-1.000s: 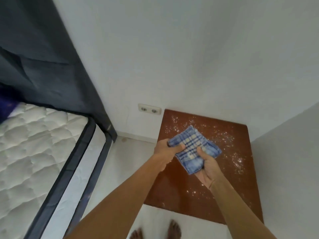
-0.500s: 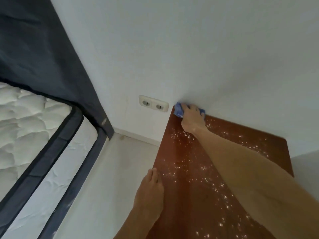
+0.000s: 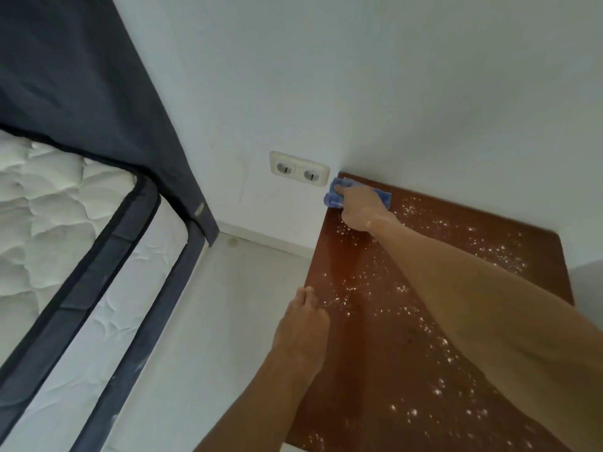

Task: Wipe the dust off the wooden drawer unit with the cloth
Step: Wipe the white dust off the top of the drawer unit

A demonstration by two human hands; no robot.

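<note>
The reddish-brown top of the wooden drawer unit [image 3: 375, 363] fills the lower right, speckled with white dust. My right hand [image 3: 360, 208] presses the blue checked cloth [image 3: 333, 195] flat on the unit's far left corner, against the wall. Most of the cloth is hidden under the hand; a blue edge shows on each side. My left hand [image 3: 301, 331] rests palm down on the unit's left edge, fingers together, holding nothing.
A white double wall socket [image 3: 298, 172] sits just left of the cloth. A white quilted mattress [image 3: 58, 230] with dark trim lies at left, a dark headboard [image 3: 98, 93] behind it. Pale floor [image 3: 212, 305] runs between bed and unit.
A second ago both hands held the cloth above the unit. Now the right hand alone presses it at the far left corner; the left hand rests on the edge. My view moved closer.
</note>
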